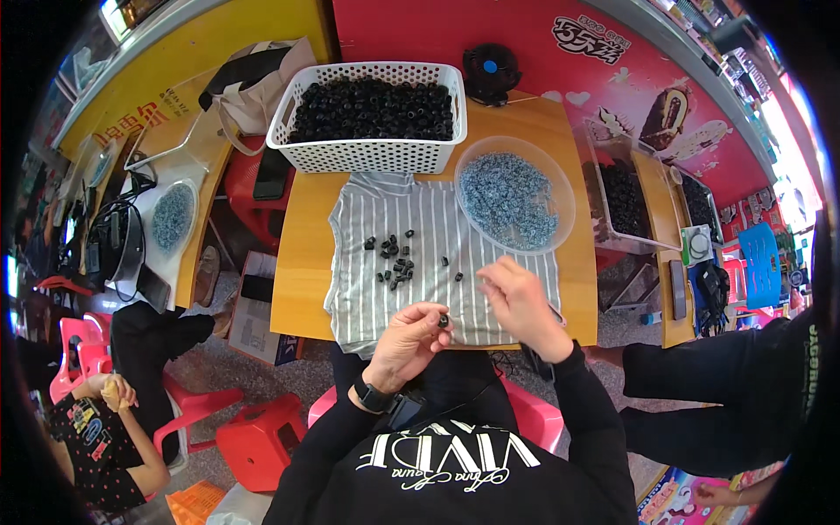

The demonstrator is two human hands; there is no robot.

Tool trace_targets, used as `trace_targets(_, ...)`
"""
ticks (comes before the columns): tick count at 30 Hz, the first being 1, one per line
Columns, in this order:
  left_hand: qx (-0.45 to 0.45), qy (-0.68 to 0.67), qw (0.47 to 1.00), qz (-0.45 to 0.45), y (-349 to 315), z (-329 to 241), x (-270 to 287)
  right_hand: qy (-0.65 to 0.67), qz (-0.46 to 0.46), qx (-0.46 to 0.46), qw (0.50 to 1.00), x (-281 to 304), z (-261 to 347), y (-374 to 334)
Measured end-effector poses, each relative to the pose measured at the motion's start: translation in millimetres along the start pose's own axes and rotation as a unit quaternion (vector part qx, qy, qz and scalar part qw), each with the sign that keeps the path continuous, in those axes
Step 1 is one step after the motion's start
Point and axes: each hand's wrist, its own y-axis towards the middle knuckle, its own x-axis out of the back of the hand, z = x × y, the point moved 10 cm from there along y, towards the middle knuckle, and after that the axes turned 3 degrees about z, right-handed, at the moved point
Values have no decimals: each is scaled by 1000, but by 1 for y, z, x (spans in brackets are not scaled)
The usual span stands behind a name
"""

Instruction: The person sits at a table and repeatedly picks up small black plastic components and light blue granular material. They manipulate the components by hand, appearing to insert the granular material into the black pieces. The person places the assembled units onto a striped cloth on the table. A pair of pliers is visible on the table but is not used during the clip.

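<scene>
My left hand (409, 339), at the near edge of the table, pinches a small black cylindrical part (444, 321) between thumb and forefinger. Just right of it, my right hand (521, 299) hangs over the striped cloth with its fingers drawn together; whatever they may hold is too small to make out. Several loose black parts (399, 266) lie in a cluster on the grey-and-white striped cloth (359, 308), with two more nearer my right hand. Beyond that hand stands a round clear tub (567, 206) of small translucent blue pieces (509, 197).
A white perforated basket (367, 157) full of black parts stands at the table's back, beside a black fan (490, 72). Other tables hold a blue-filled tub (173, 217) at left and a clear bin (623, 199) at right. People are on both sides. A red stool (260, 442) stands at lower left.
</scene>
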Motion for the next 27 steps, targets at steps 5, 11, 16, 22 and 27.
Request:
trace_targets(5,-20,1,999,-31,1,-15,7,-19,-89,17,996,45,-7,21)
trace_targets(11,-17,2,999,-35,-1,-17,11,-2,48,55,997,10,7,31)
trace_targets(16,-18,4,998,-54,-1,-15,14,-86,101,14,991,-48,-9,21)
trace_targets(22,-16,17,999,-22,-1,-18,5,-68,94,21,993,-61,-23,21)
trace_targets(27,0,16,1000,-12,2,-11,7,-34,80,31,996,-58,-31,17)
